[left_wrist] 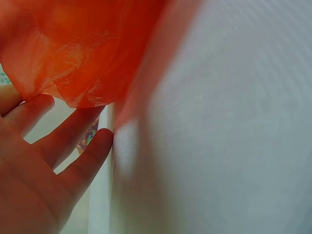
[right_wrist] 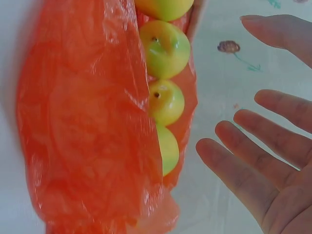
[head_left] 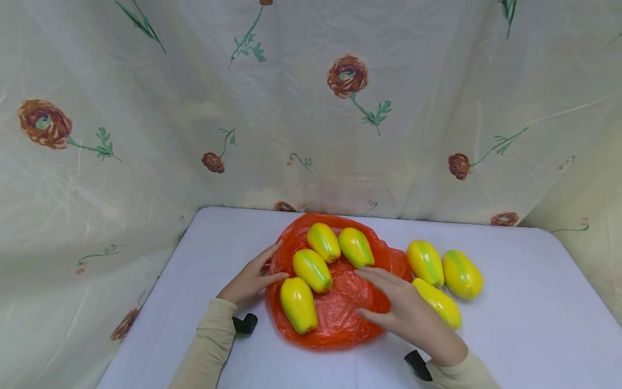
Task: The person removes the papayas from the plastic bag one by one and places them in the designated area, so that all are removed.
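Note:
An orange-red plastic bag (head_left: 347, 302) lies spread on the table with its mouth opened wide. Several glossy yellow-green papayas (head_left: 312, 270) rest inside it, toward its left and far sides. My left hand (head_left: 250, 280) is at the bag's left edge; in the left wrist view its spread fingers (left_wrist: 80, 163) meet the thin plastic from outside. Over the right part of the bag hovers my right hand (head_left: 403, 302), fingers extended and thumb apart, holding nothing. From the right wrist view, the bag wall (right_wrist: 87, 122) stands up in front of a row of papayas (right_wrist: 165, 51).
Three more papayas (head_left: 462, 274) lie together on the white table (head_left: 525, 324) just right of the bag. A flower-patterned curtain (head_left: 291, 108) hangs behind the table and along its sides. Black wrist straps (head_left: 245, 324) show at both sleeves.

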The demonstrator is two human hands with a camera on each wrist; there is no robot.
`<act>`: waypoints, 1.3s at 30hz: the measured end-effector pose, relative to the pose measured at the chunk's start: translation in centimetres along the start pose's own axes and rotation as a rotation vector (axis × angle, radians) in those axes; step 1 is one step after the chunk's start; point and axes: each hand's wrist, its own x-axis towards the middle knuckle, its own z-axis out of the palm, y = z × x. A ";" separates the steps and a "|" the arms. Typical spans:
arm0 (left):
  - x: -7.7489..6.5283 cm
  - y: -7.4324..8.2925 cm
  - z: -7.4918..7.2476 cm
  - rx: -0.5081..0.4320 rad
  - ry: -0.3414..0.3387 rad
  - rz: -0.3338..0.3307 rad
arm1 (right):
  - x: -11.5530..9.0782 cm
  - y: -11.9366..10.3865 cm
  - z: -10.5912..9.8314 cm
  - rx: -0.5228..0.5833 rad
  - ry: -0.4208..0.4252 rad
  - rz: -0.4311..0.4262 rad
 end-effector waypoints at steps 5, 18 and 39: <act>0.0 0.1 0.1 -0.001 -0.002 -0.005 | 0.3 -0.4 0.4 -0.006 -0.018 0.010; 0.2 -0.2 0.1 0.004 -0.003 -0.004 | 1.6 -1.3 1.4 0.115 -0.107 -0.006; 0.2 -0.2 0.0 0.024 -0.003 0.002 | 3.4 -3.0 4.1 0.185 -0.187 0.000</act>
